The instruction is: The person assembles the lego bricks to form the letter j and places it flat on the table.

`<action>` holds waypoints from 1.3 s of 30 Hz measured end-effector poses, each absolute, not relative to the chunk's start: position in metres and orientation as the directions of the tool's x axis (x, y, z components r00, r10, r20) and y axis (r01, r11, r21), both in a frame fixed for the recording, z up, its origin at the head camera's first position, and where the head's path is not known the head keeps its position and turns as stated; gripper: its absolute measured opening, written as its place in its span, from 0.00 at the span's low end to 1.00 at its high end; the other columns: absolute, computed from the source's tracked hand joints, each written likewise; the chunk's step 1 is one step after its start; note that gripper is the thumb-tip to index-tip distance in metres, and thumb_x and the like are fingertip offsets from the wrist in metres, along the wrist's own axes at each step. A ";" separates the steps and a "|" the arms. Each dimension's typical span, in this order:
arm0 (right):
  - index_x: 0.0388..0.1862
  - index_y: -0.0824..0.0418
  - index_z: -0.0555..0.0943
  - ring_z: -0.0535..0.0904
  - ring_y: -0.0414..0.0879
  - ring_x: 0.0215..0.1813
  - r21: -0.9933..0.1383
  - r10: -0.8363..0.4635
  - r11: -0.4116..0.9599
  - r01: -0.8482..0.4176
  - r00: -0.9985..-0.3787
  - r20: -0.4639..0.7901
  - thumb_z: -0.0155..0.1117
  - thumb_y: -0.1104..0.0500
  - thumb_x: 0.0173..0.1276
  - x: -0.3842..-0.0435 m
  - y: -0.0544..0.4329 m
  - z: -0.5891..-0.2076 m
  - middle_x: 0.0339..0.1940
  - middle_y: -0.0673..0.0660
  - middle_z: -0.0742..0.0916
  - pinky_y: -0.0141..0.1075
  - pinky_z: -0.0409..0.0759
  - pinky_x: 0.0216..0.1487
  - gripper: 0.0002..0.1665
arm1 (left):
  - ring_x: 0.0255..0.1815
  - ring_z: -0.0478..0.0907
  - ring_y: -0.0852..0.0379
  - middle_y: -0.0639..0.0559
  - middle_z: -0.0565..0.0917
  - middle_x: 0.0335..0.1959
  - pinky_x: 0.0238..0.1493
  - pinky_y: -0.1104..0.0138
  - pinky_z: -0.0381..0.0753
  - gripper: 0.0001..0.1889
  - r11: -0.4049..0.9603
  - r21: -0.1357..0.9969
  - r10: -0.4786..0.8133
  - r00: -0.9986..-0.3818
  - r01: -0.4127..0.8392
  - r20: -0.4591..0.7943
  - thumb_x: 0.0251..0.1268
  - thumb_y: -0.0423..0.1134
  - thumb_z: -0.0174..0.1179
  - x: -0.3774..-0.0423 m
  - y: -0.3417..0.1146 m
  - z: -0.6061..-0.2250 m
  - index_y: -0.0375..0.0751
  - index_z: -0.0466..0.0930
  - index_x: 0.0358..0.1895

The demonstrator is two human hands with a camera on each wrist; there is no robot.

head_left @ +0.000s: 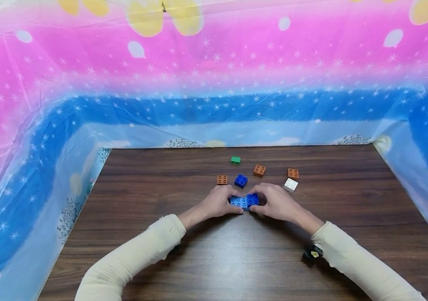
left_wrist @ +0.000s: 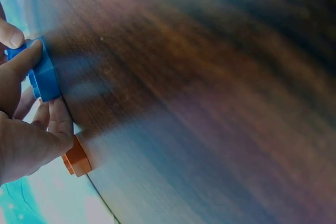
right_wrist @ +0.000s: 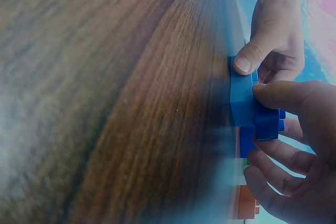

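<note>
A long light blue toy brick lies near the middle of the table between both hands. At its right end a square dark blue brick sits on top, level with the studs' side, as the right wrist view shows too. My left hand grips the light blue brick's left part, thumb at the near side. With thumb and fingers, my right hand pinches the dark blue brick. Whether the two bricks are fully pressed together I cannot tell.
Just beyond the hands lie a loose dark blue brick, an orange brick and another orange one. A green brick is farther back. Rightward, a third orange brick lies beside a white one.
</note>
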State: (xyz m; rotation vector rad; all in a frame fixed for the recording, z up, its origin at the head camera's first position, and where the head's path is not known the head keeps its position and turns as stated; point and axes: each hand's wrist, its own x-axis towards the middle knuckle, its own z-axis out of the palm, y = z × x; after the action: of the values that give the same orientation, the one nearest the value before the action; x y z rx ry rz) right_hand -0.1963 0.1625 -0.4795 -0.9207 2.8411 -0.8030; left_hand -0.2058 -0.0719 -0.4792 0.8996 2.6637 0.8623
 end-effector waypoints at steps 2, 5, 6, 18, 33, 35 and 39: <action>0.53 0.53 0.85 0.77 0.39 0.37 -0.492 -0.562 0.687 -0.535 -0.820 0.109 0.79 0.50 0.61 -0.196 0.163 -0.479 0.44 0.47 0.87 0.36 0.76 0.38 0.22 | 0.37 0.76 0.60 0.52 0.87 0.43 0.36 0.70 0.71 0.24 0.643 0.590 0.607 -0.795 0.489 -0.002 0.58 0.46 0.77 -0.206 -0.072 -0.479 0.44 0.87 0.58; 0.57 0.55 0.84 0.79 0.39 0.41 -0.499 -0.562 0.686 -0.529 -0.821 0.097 0.79 0.48 0.62 -0.197 0.164 -0.480 0.48 0.49 0.87 0.38 0.78 0.41 0.27 | 0.37 0.76 0.61 0.52 0.87 0.44 0.36 0.70 0.72 0.24 0.646 0.591 0.603 -0.798 0.483 -0.007 0.58 0.46 0.77 -0.206 -0.072 -0.480 0.44 0.87 0.58; 0.58 0.56 0.84 0.80 0.39 0.42 -0.500 -0.563 0.687 -0.527 -0.822 0.093 0.78 0.47 0.62 -0.196 0.164 -0.480 0.49 0.49 0.87 0.39 0.79 0.42 0.28 | 0.38 0.76 0.61 0.52 0.87 0.44 0.36 0.70 0.72 0.24 0.648 0.590 0.601 -0.799 0.481 -0.009 0.58 0.46 0.77 -0.206 -0.072 -0.480 0.45 0.87 0.58; 0.56 0.56 0.85 0.84 0.43 0.48 -0.476 -0.579 0.694 -0.540 -0.812 0.077 0.79 0.45 0.61 -0.200 0.161 -0.488 0.49 0.51 0.88 0.41 0.83 0.46 0.28 | 0.39 0.77 0.62 0.51 0.88 0.45 0.37 0.71 0.73 0.23 0.644 0.580 0.613 -0.790 0.499 -0.001 0.59 0.46 0.76 -0.205 -0.072 -0.479 0.44 0.87 0.57; 0.51 0.56 0.85 0.83 0.43 0.46 -0.460 -0.568 0.712 -0.531 -0.820 0.068 0.79 0.46 0.61 -0.201 0.155 -0.490 0.45 0.49 0.87 0.44 0.82 0.47 0.24 | 0.41 0.78 0.62 0.53 0.88 0.48 0.41 0.68 0.73 0.26 0.643 0.570 0.624 -0.781 0.512 -0.002 0.61 0.49 0.74 -0.203 -0.074 -0.479 0.45 0.85 0.61; 0.51 0.56 0.85 0.83 0.43 0.46 -0.458 -0.567 0.714 -0.529 -0.821 0.066 0.79 0.46 0.61 -0.201 0.155 -0.490 0.44 0.49 0.87 0.44 0.82 0.47 0.24 | 0.42 0.78 0.62 0.54 0.88 0.49 0.42 0.68 0.74 0.25 0.633 0.572 0.630 -0.777 0.522 0.011 0.63 0.51 0.73 -0.203 -0.075 -0.478 0.44 0.85 0.60; 0.51 0.57 0.85 0.82 0.43 0.45 -0.453 -0.567 0.714 -0.533 -0.821 0.073 0.79 0.46 0.61 -0.201 0.155 -0.489 0.44 0.49 0.87 0.43 0.81 0.46 0.24 | 0.47 0.81 0.60 0.53 0.88 0.50 0.47 0.65 0.78 0.25 0.617 0.577 0.631 -0.775 0.535 0.045 0.65 0.52 0.71 -0.202 -0.079 -0.475 0.43 0.84 0.60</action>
State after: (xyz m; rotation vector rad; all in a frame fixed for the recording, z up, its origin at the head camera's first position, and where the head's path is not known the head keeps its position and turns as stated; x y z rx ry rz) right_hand -0.2009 0.1554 -0.4891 -0.9134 2.8419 -0.7171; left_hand -0.2018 -0.0788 -0.4752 0.9729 2.6763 0.8739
